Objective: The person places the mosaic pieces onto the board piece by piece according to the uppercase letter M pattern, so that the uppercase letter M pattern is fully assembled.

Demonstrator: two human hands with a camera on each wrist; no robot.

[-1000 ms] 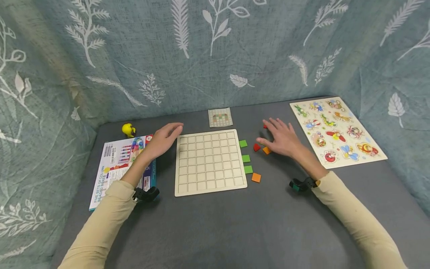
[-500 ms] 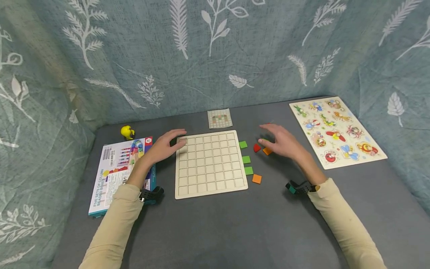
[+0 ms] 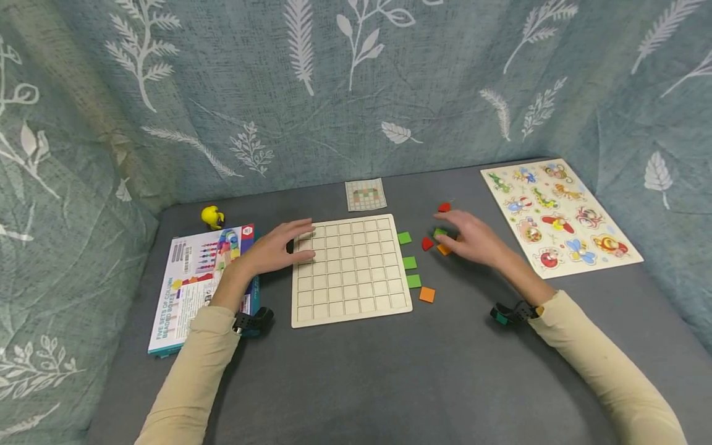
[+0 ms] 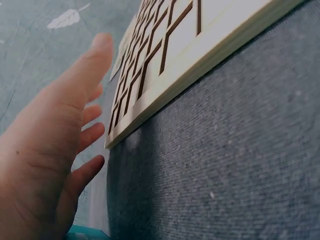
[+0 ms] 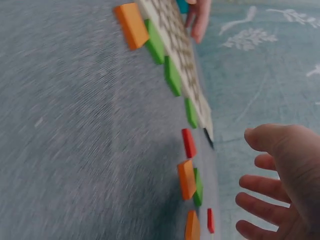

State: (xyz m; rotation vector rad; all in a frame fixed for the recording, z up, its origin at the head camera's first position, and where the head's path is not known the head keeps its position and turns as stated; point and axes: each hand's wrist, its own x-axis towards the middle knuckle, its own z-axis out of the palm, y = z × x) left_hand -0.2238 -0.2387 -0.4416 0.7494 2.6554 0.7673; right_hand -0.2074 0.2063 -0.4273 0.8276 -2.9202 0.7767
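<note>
Both empty, thumbs parted from relaxed fingers, my left hand (image 3: pixel 275 249) hovers at the near-square grid board's (image 3: pixel 351 267) left edge, while my right hand (image 3: pixel 475 240) is nearer the green tiles (image 3: pixel 410 262) lining its right edge, with a red tile (image 3: pixel 427 243) just left of my thumb.

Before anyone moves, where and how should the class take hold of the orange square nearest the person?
Probably best pinched by its near and far edges, coming from above and the right. The orange square lies flat with its near and right sides free, while a green square sits by its far-left corner and the board lies to its left.
</note>
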